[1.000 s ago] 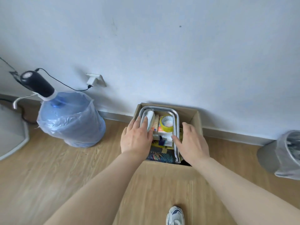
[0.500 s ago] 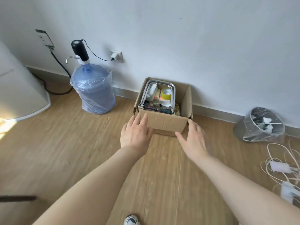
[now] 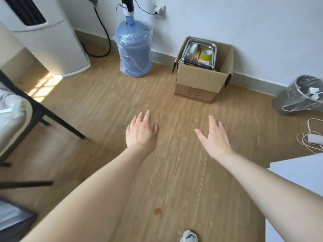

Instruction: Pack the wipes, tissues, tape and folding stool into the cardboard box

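Bare wooden floor (image 3: 174,109) lies between both spread, empty hands and the cardboard box (image 3: 199,81), with nothing in that lane. The box's open top is crowded by the folding stool (image 3: 192,43) frame and tape (image 3: 206,54), leaving a gap along its right wall. A water bottle (image 3: 134,49) flanks the left, a bin (image 3: 300,96) the right, each well apart from the box.

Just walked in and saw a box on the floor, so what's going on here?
A person is packing a cardboard box that stands on the wood floor against the wall. A folding stool's metal frame and a yellow tape roll sit inside, along with other small items too small to identify. The left hand and right hand are both open and empty, held above the floor short of the box.
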